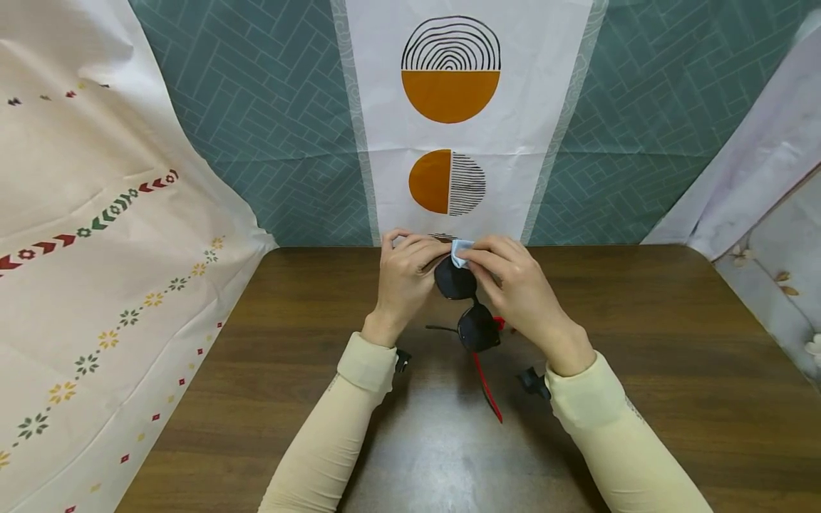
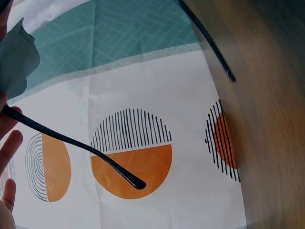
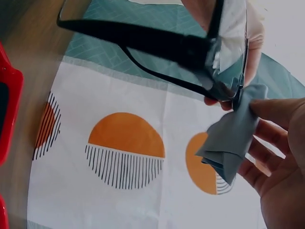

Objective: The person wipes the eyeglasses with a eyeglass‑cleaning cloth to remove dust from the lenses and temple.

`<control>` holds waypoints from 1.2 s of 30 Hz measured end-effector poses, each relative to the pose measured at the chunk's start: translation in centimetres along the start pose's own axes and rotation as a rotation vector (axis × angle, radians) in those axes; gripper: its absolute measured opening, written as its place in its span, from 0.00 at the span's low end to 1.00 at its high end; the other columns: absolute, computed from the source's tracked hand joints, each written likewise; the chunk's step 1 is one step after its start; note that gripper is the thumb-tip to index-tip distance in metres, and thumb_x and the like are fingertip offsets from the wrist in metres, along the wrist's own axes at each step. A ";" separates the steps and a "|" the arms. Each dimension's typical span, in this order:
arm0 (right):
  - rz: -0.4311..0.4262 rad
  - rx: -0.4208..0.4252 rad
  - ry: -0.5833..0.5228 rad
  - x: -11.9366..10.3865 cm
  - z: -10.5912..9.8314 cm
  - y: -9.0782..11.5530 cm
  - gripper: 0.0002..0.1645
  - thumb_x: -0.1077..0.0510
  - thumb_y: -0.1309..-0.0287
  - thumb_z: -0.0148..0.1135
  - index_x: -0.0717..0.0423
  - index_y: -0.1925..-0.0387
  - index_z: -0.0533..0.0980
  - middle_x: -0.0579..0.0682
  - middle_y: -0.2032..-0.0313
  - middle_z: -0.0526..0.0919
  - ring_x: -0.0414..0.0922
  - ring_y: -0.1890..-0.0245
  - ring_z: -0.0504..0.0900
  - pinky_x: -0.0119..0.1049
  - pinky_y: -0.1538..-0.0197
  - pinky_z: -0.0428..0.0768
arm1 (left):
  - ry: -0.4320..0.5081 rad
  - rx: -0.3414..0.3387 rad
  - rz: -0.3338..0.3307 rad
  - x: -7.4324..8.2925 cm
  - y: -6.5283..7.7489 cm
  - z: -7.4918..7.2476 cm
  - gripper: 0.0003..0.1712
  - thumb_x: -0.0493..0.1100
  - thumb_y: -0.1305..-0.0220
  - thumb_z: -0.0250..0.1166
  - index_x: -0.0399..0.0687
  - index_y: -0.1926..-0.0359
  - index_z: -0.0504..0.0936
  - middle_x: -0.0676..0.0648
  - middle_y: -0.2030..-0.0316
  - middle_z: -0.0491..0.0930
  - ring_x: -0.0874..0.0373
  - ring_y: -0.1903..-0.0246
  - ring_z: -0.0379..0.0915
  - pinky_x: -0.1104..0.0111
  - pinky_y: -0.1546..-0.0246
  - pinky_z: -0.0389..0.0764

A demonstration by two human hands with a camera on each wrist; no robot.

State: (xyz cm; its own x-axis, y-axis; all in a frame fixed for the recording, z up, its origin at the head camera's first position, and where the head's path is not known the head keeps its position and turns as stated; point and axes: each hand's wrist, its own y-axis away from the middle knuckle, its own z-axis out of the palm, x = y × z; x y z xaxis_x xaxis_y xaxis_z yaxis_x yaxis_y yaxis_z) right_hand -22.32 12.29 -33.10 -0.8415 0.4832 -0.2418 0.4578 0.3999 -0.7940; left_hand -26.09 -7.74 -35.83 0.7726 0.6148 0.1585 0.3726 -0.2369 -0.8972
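A pair of black sunglasses point(image 1: 477, 328) hangs tilted in the air above the table, its dark lenses one above the other in the head view. My left hand point(image 1: 408, 274) pinches the sunglasses near the upper lens. A folded light-blue cloth point(image 1: 460, 253) is pinched between the thumb and fingers of my right hand point(image 1: 516, 285). In the right wrist view the cloth point(image 3: 233, 133) touches the frame near the edge of a lens. One temple arm point(image 2: 76, 140) sticks out past my left fingers in the left wrist view.
Under the sunglasses, a red-framed item with dark panels point(image 3: 12, 95) lies on the brown wooden table point(image 1: 308, 399); the sunglasses partly hide it in the head view. A patterned cloth hanging point(image 1: 545, 64) covers the wall behind. Pale fabric point(image 1: 128, 235) drapes along the left side.
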 end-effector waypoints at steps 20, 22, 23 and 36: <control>0.105 -0.329 -0.200 0.3 -2.8 0.2 0.14 0.74 0.40 0.70 0.58 0.55 0.88 0.45 0.62 0.84 0.39 0.67 0.75 0.32 0.62 0.75 | -0.024 0.053 -0.067 -1.0 -0.5 0.0 0.22 0.19 0.41 0.63 0.46 0.57 0.94 0.48 0.67 0.90 0.52 0.63 0.84 0.48 0.41 0.68; 0.139 -0.335 -0.242 0.3 -3.3 0.1 0.14 0.73 0.39 0.69 0.57 0.56 0.88 0.43 0.63 0.83 0.39 0.69 0.74 0.31 0.65 0.74 | -0.023 0.049 -0.064 -1.0 -0.5 0.0 0.24 0.18 0.41 0.61 0.46 0.57 0.94 0.48 0.67 0.90 0.52 0.63 0.84 0.49 0.41 0.68; 0.160 -0.320 -0.252 0.2 -3.5 0.1 0.13 0.72 0.39 0.70 0.57 0.56 0.88 0.43 0.63 0.83 0.39 0.70 0.74 0.31 0.66 0.74 | -0.022 0.047 -0.062 -0.9 -0.5 0.0 0.24 0.18 0.40 0.61 0.46 0.57 0.94 0.48 0.67 0.90 0.52 0.63 0.84 0.49 0.41 0.68; 0.198 0.088 -0.083 -0.1 -2.0 -0.1 0.11 0.72 0.38 0.69 0.65 0.54 0.86 0.55 0.59 0.85 0.46 0.62 0.81 0.31 0.58 0.78 | 0.024 -0.019 0.004 -0.3 -0.8 0.4 0.10 0.30 0.39 0.74 0.45 0.58 0.94 0.49 0.65 0.91 0.53 0.61 0.84 0.47 0.42 0.69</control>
State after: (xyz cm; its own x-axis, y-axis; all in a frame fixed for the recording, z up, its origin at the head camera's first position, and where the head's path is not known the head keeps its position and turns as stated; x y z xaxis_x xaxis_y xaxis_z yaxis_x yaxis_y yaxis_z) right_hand -21.69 13.79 -31.89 -0.7601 0.4782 -0.4400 0.5926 0.2324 -0.7712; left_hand -26.86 -7.40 -35.34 0.7859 0.5959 0.1653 0.3792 -0.2532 -0.8900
